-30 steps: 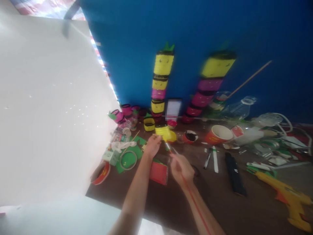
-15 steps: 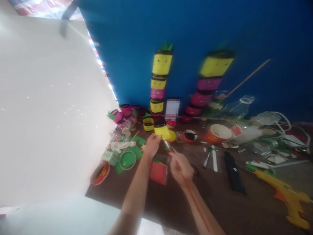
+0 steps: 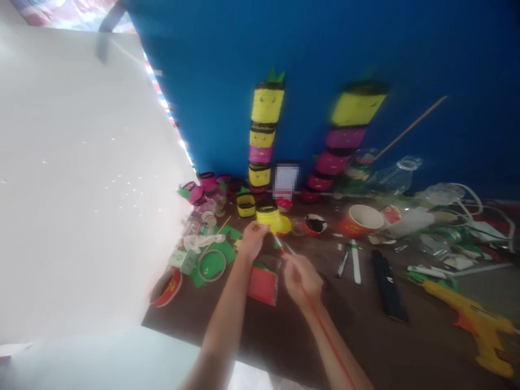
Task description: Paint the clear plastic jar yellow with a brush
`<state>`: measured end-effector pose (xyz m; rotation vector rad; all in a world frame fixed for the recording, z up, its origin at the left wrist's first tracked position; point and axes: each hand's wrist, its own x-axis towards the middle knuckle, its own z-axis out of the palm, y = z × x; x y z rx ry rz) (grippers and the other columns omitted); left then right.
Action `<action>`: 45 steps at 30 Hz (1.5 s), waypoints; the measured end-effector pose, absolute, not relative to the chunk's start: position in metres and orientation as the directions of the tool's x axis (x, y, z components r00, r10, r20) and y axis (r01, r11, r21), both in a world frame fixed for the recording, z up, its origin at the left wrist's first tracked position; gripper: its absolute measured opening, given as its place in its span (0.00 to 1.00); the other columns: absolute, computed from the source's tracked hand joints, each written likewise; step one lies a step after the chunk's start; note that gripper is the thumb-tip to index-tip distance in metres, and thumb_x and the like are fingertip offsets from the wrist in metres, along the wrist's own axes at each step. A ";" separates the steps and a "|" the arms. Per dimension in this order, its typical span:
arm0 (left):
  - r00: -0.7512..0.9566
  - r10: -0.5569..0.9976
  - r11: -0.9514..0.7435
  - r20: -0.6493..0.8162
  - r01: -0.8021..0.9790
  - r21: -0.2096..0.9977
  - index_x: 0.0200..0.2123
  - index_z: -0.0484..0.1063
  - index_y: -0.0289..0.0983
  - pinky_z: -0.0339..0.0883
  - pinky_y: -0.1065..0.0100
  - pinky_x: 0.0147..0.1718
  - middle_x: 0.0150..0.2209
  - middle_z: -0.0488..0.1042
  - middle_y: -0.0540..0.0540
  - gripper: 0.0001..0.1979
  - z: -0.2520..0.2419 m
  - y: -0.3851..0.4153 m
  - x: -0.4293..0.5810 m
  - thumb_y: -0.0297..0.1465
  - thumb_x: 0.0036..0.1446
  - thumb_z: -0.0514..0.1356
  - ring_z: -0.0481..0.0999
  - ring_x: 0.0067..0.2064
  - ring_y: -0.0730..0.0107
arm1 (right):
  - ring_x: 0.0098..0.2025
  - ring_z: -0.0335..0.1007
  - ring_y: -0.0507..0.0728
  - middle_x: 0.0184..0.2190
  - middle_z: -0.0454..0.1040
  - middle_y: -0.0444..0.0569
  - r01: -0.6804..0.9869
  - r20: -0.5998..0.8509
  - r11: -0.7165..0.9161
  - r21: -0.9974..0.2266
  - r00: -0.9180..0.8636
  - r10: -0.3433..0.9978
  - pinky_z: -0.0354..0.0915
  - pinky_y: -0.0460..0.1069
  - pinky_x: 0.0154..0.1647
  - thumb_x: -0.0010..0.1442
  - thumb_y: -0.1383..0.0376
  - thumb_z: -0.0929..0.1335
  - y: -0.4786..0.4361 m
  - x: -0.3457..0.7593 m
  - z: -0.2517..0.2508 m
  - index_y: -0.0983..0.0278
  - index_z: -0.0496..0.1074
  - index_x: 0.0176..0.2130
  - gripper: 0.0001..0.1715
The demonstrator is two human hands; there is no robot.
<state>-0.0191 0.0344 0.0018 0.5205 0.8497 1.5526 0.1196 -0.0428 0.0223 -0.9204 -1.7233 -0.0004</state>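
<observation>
My left hand [image 3: 253, 241] is closed in a pinch at the lower left edge of a yellow cup-like piece with a black rim [image 3: 268, 215]. What the fingertips grip is too small and blurred to make out. In my right hand [image 3: 303, 276] is a thin paintbrush [image 3: 280, 245], its long red handle lying back along the forearm. The bristle end points up and left, close to the left fingertips. A rounded yellow shape [image 3: 284, 224] adjoins the cup piece on its right. Below the hands lies a flat red packet [image 3: 262, 285].
Stacked yellow and pink containers with drawn faces [image 3: 265, 114] stand against the blue wall. At right are a paper cup [image 3: 361, 219], a white knife-like tool [image 3: 356, 261], a black case [image 3: 389, 287] and a yellow glue gun [image 3: 467, 314]. A tape ring [image 3: 212, 250] lies on green sheets at left.
The view has shifted very slightly. Both hands keep nearly the same place, and the brush tip has barely moved beside the left fingers.
</observation>
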 end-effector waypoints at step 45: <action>-0.191 0.975 -0.008 -0.112 -0.535 0.845 0.30 0.68 0.36 0.62 0.66 0.45 0.31 0.74 0.50 0.19 0.004 0.032 -0.017 0.30 0.32 0.71 0.73 0.35 0.73 | 0.36 0.75 0.56 0.34 0.77 0.52 0.563 0.824 0.707 -0.428 -0.079 0.562 0.71 0.51 0.39 0.56 0.75 0.63 -0.044 0.123 0.026 0.65 0.71 0.42 0.14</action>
